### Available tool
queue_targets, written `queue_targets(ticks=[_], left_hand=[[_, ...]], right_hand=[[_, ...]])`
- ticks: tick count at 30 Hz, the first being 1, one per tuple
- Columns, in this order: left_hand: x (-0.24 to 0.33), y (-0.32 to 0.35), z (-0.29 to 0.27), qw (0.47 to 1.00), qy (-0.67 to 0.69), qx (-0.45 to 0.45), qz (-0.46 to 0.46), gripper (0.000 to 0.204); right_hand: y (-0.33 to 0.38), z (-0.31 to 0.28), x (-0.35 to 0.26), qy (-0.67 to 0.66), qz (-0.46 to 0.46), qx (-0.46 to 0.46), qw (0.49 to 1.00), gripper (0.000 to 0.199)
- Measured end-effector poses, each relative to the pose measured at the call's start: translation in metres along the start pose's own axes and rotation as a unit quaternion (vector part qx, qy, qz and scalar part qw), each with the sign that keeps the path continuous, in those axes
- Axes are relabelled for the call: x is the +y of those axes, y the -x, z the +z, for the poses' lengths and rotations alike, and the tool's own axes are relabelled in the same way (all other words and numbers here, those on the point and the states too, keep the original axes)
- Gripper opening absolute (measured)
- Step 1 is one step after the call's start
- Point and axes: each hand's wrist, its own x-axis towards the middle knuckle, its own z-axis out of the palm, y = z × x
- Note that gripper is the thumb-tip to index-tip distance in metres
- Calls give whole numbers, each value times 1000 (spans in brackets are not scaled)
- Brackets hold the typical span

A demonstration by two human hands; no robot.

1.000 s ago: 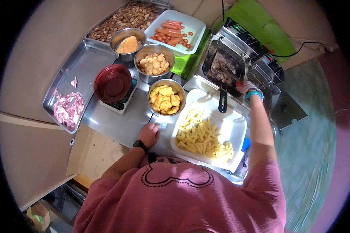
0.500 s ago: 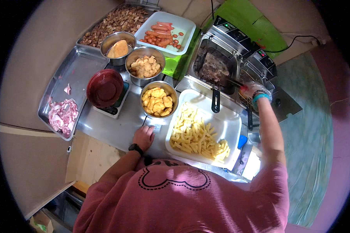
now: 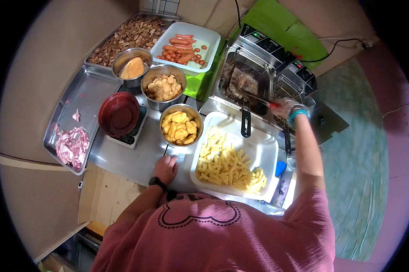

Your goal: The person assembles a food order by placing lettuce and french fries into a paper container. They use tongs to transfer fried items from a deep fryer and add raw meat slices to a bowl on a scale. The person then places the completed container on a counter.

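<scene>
My right hand (image 3: 286, 108), in a clear glove with a turquoise band at the wrist, is closed around the red handle end of slim metal tongs (image 3: 259, 98). The tongs reach into the left well of the deep fryer (image 3: 270, 53). Bubbling oil covers a dark wire basket (image 3: 244, 85) there; the food in it is hard to make out. The basket's black handle (image 3: 245, 123) sticks out over a white tub (image 3: 273, 156) of pale raw fries (image 3: 229, 165). My left hand (image 3: 165, 169) rests on the steel counter with nothing in it, fingers loosely stretched, below a steel bowl of yellow battered pieces (image 3: 181, 128).
Steel bowls (image 3: 163, 88) of fried pieces stand at centre left. A red-brown bowl (image 3: 119, 114) sits on a scale. Far left, a metal tray (image 3: 84, 97) holds raw pink meat slices. Sausages (image 3: 181, 47) lie in a white tub. The fryer's second well (image 3: 288, 86) is by my right hand.
The tongs have shifted left and further down into the oil, with my right hand moving slightly left. My left hand stays on the counter. The whole view has tilted a little.
</scene>
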Motion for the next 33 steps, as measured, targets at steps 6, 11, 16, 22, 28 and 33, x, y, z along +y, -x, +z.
queue_targets(ticks=[6,11,16,22,28,33], left_hand=[[4,-2,2,1000,-6,-3,-6,25],[0,0,0,1000,-13,-21,-6,26],[-1,1,0,1000,-13,-14,-3,28],[8,-4,-3,999,1,-31,-13,27],[2,1,0,999,-4,-33,-24,27],[4,-1,-2,999,-10,-40,-25,27]], right_hand=[[14,-12,17,96,85,-48,991,42],[-28,22,10,45,95,81,991,49],[-74,45,6,-4,104,67,992,53],[-47,41,36,104,22,97,990,46],[-1,-15,41,150,31,-11,988,41],[-40,14,40,165,20,52,985,43]])
